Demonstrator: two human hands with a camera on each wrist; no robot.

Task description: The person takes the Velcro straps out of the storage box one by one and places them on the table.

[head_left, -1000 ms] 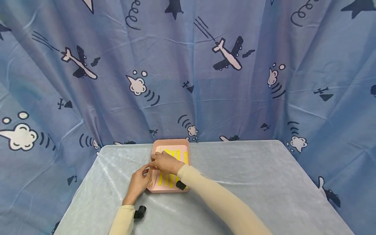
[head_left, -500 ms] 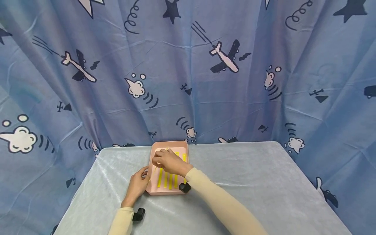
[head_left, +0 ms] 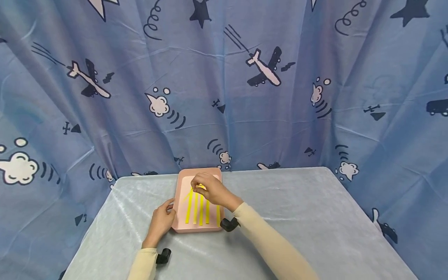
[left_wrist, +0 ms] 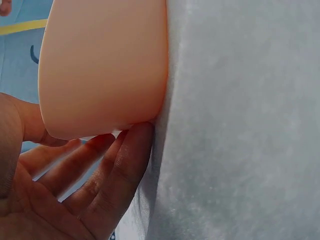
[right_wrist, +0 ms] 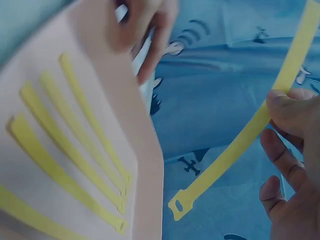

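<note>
Between thumb and index finger, my right hand (head_left: 211,189) pinches a yellow hook-and-loop cable tie (right_wrist: 232,150), raised above the pink tray (head_left: 196,230). Its slotted head hangs down at the lower end in the right wrist view. Several like yellow cable ties (right_wrist: 70,175) lie side by side lengthwise on the tray's floor, their far ends partly hidden by my right hand in the head view. My left hand (head_left: 161,220) rests at the tray's left side. Its fairly straight fingers (left_wrist: 117,175) touch the outer wall.
The tray stands near the back edge of a table (head_left: 280,225) covered in pale grey cloth. Behind it hangs a blue curtain (head_left: 196,128) printed with planes and stars. A small black camera (head_left: 230,224) sits on the right wrist, another camera (head_left: 163,256) on the left.
My right hand has moved right, away from the tray's left rim and from my left hand, with the cable tie in its fingers. My left hand stays at the tray's left side.
</note>
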